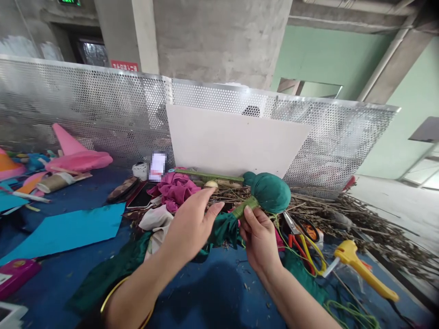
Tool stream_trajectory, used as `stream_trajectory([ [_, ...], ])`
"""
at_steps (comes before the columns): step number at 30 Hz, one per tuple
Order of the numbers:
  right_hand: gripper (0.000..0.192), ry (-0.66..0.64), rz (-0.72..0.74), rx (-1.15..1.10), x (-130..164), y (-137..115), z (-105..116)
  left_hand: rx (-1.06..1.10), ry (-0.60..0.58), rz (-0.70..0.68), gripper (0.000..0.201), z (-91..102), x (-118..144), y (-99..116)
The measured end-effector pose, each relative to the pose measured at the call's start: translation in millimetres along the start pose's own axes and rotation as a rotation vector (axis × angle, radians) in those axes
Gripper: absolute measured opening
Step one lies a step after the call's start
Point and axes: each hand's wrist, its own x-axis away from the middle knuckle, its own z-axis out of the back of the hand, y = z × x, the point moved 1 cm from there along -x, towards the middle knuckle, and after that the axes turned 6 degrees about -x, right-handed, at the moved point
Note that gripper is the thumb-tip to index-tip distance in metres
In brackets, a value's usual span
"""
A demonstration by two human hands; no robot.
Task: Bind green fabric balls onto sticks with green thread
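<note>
A: Hands first, quick.

B: Right hand (259, 241) has its fingers (247, 218) pinched on the neck of a green cloth bundle (269, 192), right where yellow-green cord (245, 207) is wound under the round stuffed head. Left hand (190, 225) is on the loose green cloth tail (224, 228) just below the wrap; its fingers (213, 210) are loosely curled against the fabric, and I can't tell if it's a firm grasp. Gold bangle (111, 294) on the left forearm.

A: Where's the bundle?

B: Held up off the blue bench (212, 292), centre frame, head tilted up and to the right, in front of a white board (233, 144) leaning on a perforated metal screen (85, 105).

A: Around it?

B: Magenta cloth (175, 188) just left of the hands, with a green stick (209, 175) behind. A pile of dry twigs (360, 219) runs off to the right. Scissors with orange handles (302, 230) sit near the right hand, tangled with yellow-green wire. The yellow glue gun (360, 267) is further right. A teal paper sheet (68, 228) lies flat at left, with a pink cone hat (77, 153) far left. A dark phone (142, 195) lies by the magenta cloth.

A: Any text?

B: Red sign (125, 66) on the back wall with white characters, too small to read. Green lit sign (69, 2) at the top edge, cut off and unreadable. One small card (158, 167) near the screen is blurred out. No brand legible anywhere.
</note>
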Motion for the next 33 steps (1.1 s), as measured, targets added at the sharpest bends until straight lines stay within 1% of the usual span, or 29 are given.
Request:
stream_trajectory([
  [1, 0.042, -0.010, 0.002, -0.005, 0, 1, 0, -0.052, 0.090, -0.064, 0.042, -5.0, 5, 6],
  [2, 0.041, -0.019, 0.001, -0.010, 0, 3, 1, -0.068, 0.126, -0.130, 0.041, -11.6, 10, 12],
  [3, 0.039, -0.027, -0.002, -0.012, 0, 4, 1, -0.075, 0.117, -0.168, 0.041, -18.7, 14, 17],
  [4, 0.035, -0.032, -0.005, -0.011, 1, 5, 1, -0.088, 0.063, -0.168, 0.041, -25.5, 17, 20],
  [5, 0.032, -0.033, -0.005, -0.007, 2, 6, 1, -0.113, 0.002, -0.128, 0.040, -30.9, 18, 22],
  [7, 0.028, -0.040, -0.004, 0.009, 4, 7, 1, -0.152, -0.173, -0.007, 0.035, -35.9, 17, 21],
  [8, 0.028, -0.048, -0.001, 0.022, 5, 8, 2, -0.159, -0.239, 0.040, 0.031, -35.0, 15, 19],
  [9, 0.027, -0.057, 0.001, 0.032, 5, 8, 1, -0.159, -0.289, 0.056, 0.027, -32.1, 13, 18],
  [11, 0.026, -0.075, -0.005, 0.041, 7, 9, 1, -0.163, -0.368, 0.049, 0.017, -23.1, 7, 15],
  [13, 0.028, -0.076, -0.016, 0.037, 8, 9, 0, -0.139, -0.450, 0.058, 0.014, -14.3, 3, 12],
  [15, 0.030, -0.074, -0.019, 0.031, 8, 8, -1, -0.061, -0.507, 0.075, 0.015, -8.9, 2, 11],
  [17, 0.029, -0.079, -0.018, 0.031, 9, 7, -3, 0.064, -0.528, 0.094, 0.014, -7.7, 1, 9],
  [18, 0.027, -0.083, -0.018, 0.030, 9, 7, -3, 0.151, -0.548, 0.114, 0.014, -8.5, 1, 8],
  [20, 0.026, -0.088, -0.018, 0.027, 9, 6, -3, 0.353, -0.627, 0.178, 0.015, -11.5, 1, 5],
  [22, 0.026, -0.085, -0.015, 0.027, 9, 5, -3, 0.505, -0.693, 0.224, 0.016, -14.0, 1, 1],
  [24, 0.028, -0.073, -0.005, 0.028, 8, 4, -3, 0.564, -0.694, 0.232, 0.018, -15.0, 0, -2],
  [28, 0.030, -0.051, -0.004, 0.039, 7, 4, -3, 0.648, -0.674, 0.251, 0.037, -16.5, 0, -7],
  [31, 0.031, -0.048, -0.014, 0.050, 7, 4, -3, 0.592, -0.654, 0.211, 0.037, -15.6, -1, -10],
  [33, 0.030, -0.054, -0.012, 0.060, 6, 5, -2, 0.557, -0.684, 0.177, 0.033, -13.4, -3, -12],
])
